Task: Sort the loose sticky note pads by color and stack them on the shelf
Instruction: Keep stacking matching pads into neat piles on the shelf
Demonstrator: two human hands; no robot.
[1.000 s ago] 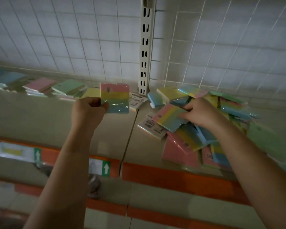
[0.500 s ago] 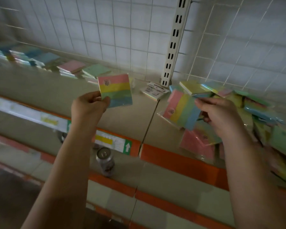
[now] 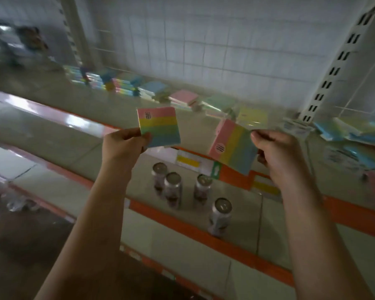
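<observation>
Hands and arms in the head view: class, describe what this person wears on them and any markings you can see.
Both the left hand and the right hand are bare: no gloves, rings, watch or bracelets show. Both forearms are uncovered down to the bottom edge of the picture, with no sleeve in view. No markings can be made out in this dim, slightly blurred picture.

Pads [image 3: 183,97] along shelf [image 3: 52,135] back; cans [image 3: 172,189] on lower shelf beneath.

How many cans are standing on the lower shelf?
4: three clustered cans below the left hand's pad, one nearer. The arms may hide more.
</observation>
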